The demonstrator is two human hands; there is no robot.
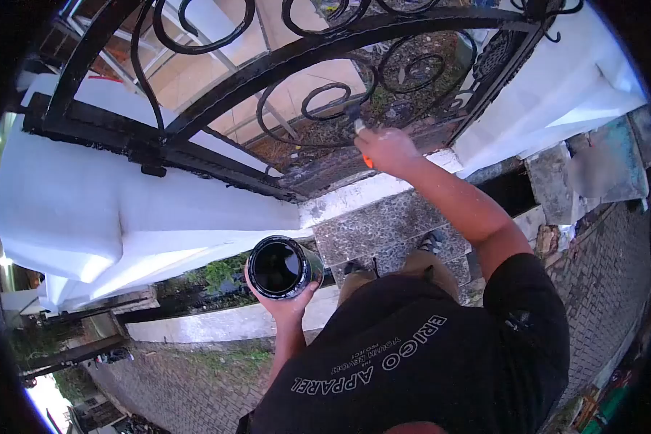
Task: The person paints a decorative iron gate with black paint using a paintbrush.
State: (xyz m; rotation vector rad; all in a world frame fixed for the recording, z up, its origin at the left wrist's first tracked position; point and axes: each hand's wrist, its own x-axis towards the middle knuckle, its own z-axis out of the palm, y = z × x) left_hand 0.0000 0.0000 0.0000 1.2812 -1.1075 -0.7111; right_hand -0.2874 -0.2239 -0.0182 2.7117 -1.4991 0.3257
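A black wrought-iron gate [282, 66] with curled scrolls fills the upper part of the head view. My right hand [392, 150] is closed around the orange handle of a paintbrush [357, 121], whose dark bristles are at the inner scrollwork; whether they touch the metal I cannot tell. Lower and to the left, my left hand [288, 307] grips an open can of black paint [278, 267] from below and the side. The paint inside looks dark and glossy, and black smears mark the can's rim.
White pillars [72, 195] flank the gate left and right. Under my feet lies a pebbled slab [369, 235]. Low plants [220, 275] grow beside a ditch at left. A paved road [166, 383] runs behind, and concrete slabs [550, 177] lie at right.
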